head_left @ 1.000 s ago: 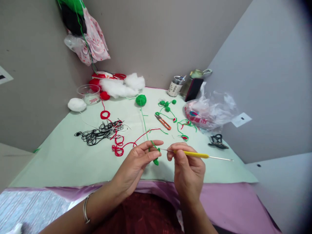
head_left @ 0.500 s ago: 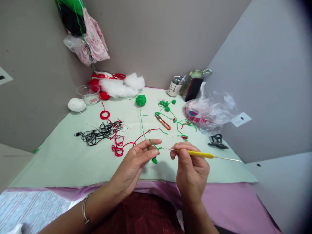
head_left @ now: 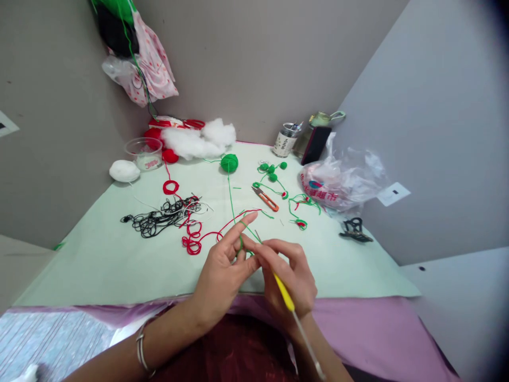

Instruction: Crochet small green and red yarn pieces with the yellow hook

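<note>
My left hand (head_left: 222, 270) is closed in a pinch on a small green crochet piece (head_left: 240, 244), with its index finger stretched out and green yarn (head_left: 230, 196) running over it. That strand leads back to a green yarn ball (head_left: 229, 163). My right hand (head_left: 288, 276) is closed round a yellow-handled crochet hook (head_left: 284, 293); the hook's tip points up at the green piece and its metal tail points down toward me. The two hands touch above the near edge of the pale green table cover (head_left: 119, 260).
On the cover lie a black thread tangle (head_left: 159, 220), red yarn loops (head_left: 193, 239), orange thread snips (head_left: 265, 199), small green crochet balls (head_left: 272, 171), a plastic bag (head_left: 338, 183), black scissors (head_left: 353, 231), white stuffing (head_left: 199, 139), a clear cup (head_left: 145, 154) and a jar (head_left: 285, 140).
My right hand has swung the hook from lying sideways to pointing up, its tail now toward me, and moved left against my left hand. The left index finger has lifted.
</note>
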### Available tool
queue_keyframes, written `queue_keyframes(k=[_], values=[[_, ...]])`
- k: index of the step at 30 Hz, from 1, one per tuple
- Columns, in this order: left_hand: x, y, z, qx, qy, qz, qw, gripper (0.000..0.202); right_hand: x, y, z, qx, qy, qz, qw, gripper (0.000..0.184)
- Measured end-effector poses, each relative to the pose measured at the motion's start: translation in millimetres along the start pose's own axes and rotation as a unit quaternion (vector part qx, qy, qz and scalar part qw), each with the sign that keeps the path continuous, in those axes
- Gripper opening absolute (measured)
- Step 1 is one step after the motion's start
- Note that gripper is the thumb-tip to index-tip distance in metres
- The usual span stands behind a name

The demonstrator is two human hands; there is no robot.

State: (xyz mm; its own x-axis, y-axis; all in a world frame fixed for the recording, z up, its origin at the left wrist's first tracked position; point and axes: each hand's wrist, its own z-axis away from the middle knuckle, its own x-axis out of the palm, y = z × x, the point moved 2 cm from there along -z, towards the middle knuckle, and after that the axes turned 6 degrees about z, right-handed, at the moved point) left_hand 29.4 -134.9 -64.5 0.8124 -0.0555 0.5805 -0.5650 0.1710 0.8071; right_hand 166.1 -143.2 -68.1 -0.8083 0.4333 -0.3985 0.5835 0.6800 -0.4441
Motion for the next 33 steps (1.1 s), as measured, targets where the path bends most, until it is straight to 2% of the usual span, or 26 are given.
queue_keyframes(k=[2, 5, 8, 10, 13, 17, 22, 33], values=[[-1.1, 0, -1, -0.055, -0.012, 0.047, 0.997, 0.080, -2, 1, 0, -0.014, 0.009, 0.010, 1.000, 0.038], [-7.1, 4, -6, -0.132, -0.016, 0.102, 0.986, 0.073, -11, 10, -8, 0.099, 0.065, -0.111, 0.987, 0.023], [-14.1, 14, -11, -0.117, 0.008, 0.107, 0.987, 0.065, -19, 17, -17, 0.207, 0.141, -0.263, 0.932, 0.019], [-14.6, 18, -11, -0.090, 0.014, 0.093, 0.992, 0.064, -19, 17, -20, 0.225, 0.112, -0.302, 0.920, 0.017], [-10.1, 18, -7, -0.069, 0.008, 0.075, 0.995, 0.047, -14, 12, -17, 0.223, 0.056, -0.295, 0.927, 0.016], [-6.8, 13, -5, -0.050, 0.018, 0.060, 0.997, 0.021, -9, 8, -11, 0.212, 0.068, -0.260, 0.940, 0.016], [-7.5, 9, -6, -0.032, 0.028, 0.040, 0.998, 0.017, -7, 9, -11, 0.201, 0.061, -0.236, 0.949, 0.015], [-5.4, 6, -3, -0.037, 0.019, 0.029, 0.999, 0.015, -5, 10, -10, 0.183, 0.053, -0.189, 0.963, 0.017]])
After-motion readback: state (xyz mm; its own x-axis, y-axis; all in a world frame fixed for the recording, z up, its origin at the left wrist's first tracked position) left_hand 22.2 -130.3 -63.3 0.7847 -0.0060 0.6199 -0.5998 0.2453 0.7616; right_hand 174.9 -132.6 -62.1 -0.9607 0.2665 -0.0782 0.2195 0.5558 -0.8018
